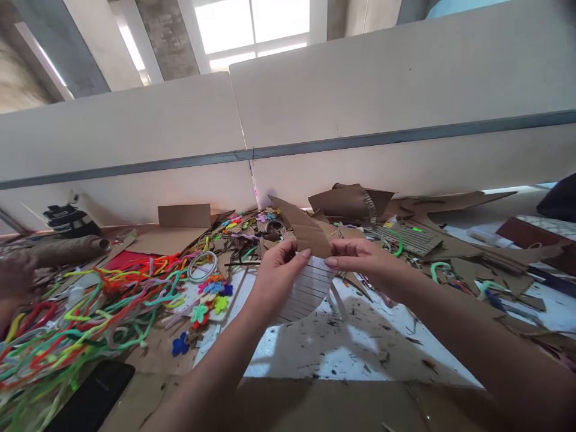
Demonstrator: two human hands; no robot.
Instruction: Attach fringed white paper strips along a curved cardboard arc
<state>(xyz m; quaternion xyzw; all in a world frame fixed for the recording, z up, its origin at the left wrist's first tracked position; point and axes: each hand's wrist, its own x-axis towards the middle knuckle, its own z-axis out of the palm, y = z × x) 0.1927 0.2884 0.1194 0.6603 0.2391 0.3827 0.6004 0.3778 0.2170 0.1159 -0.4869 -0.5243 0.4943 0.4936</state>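
Observation:
Above the table's middle, my left hand (281, 267) and my right hand (360, 255) grip the two sides of a curved, pointed brown cardboard piece (306, 227). Both thumbs press on its lower part, fingers behind. Directly below the thumbs is a pale sheet with ruled lines (310, 291), rounded at its lower edge; whether it is joined to the cardboard I cannot tell. Behind the hands lies a heap of cardboard scraps and small colourful flowers (265, 217).
Tangled bright pipe cleaners (112, 288) cover the left, near a roll of tape (202, 266), a twine spool (72, 249) and a black phone (92, 396). Another person's blurred hand (15, 285) is at the left edge. Cardboard offcuts (477, 276) lie right; a white partition (382, 84) stands behind.

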